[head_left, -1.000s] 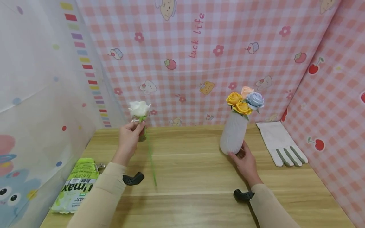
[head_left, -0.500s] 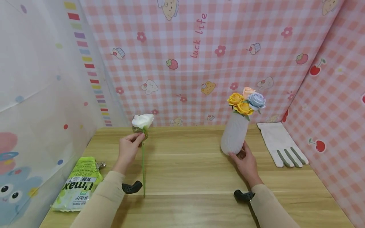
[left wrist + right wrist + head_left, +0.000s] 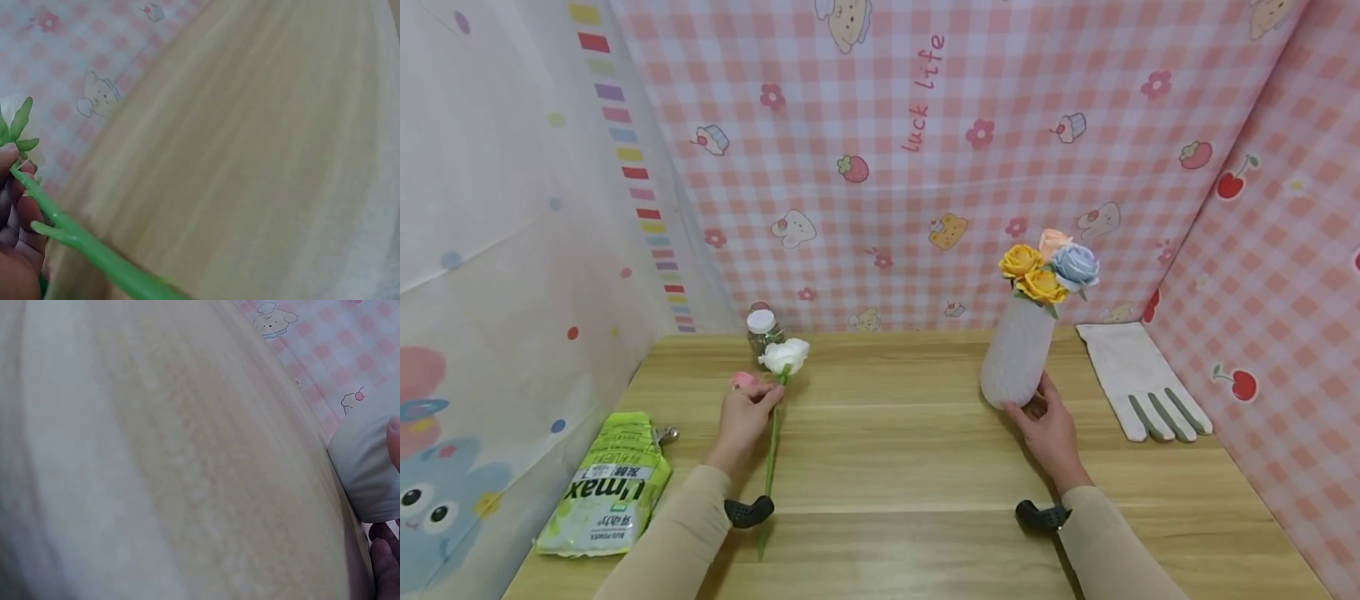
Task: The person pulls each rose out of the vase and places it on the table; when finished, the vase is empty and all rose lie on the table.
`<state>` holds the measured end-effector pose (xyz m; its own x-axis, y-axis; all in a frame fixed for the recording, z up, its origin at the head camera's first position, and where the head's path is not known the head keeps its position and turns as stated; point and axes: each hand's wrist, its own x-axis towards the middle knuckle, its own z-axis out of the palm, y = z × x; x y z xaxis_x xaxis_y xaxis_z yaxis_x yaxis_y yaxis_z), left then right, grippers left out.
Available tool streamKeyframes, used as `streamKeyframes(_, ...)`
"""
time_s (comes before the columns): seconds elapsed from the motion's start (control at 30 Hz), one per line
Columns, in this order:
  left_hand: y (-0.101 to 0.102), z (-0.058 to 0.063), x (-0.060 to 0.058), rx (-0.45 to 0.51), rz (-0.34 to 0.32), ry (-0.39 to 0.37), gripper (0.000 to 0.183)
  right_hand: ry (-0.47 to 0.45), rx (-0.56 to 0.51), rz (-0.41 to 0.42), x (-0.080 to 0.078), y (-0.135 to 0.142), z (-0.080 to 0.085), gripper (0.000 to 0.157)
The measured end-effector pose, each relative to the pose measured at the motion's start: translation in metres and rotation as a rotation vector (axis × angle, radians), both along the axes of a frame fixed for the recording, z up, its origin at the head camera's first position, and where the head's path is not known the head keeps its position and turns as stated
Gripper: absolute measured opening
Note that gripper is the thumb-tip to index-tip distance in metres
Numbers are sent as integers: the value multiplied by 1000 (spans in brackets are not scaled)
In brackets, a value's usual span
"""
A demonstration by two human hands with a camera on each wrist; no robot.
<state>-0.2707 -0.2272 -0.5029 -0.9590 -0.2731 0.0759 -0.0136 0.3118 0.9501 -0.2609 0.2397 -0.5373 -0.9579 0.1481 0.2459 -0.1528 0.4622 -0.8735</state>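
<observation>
White rose (image 3: 786, 356) just beyond left fingers (image 3: 760, 389) pinching its stem (image 3: 772, 448), vase (image 3: 1017, 354) gripped low by right fingers (image 3: 1047, 393)

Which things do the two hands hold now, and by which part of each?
The left hand pinches the white flower by the upper end of its green stem. The right hand holds the white vase low, near its base.

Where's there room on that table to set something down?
The table is bare between the white flower and the vase, and in front of the glove, beside the right sleeve. It's crowded at back left, where the jar, pink flower and left hand sit close together.
</observation>
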Motion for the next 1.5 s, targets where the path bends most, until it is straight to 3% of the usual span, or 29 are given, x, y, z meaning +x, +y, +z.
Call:
streamKeyframes(0.03, -1, -7, -2, -10, 14, -18, 24, 0, 1, 2, 0, 0, 0, 86)
streamKeyframes(0.5, 0, -18, 4, -45, 28, -80, 22, -16, -7, -7, -1, 0, 0, 85)
streamKeyframes(0.73, -1, -18, 7, -101, 52, -91, 20, -14, -19, -4, -1, 0, -1, 84)
streamKeyframes(0.87, -1, -17, 14, -70, 40, -102, 20, -10, -20, 0, -1, 0, -1, 84)
streamKeyframes(0.97, 0, -19, 22, -92, 40, -97, 19, -10, -21, 0, -1, 0, 0, 84)
streamKeyframes(1.17, 1, -23, 39, -231, 14, -43, 18, 2, -10, -3, -3, 2, 1, 84)
streamKeyframes(1.3, 4, -27, 39, -261, 3, 5, 17, 14, -3, -8, -3, 2, 1, 84)
streamKeyframes(1.5, 3, -31, 38, -307, 31, 8, 16, 2, -3, -12, -2, 0, -1, 84)
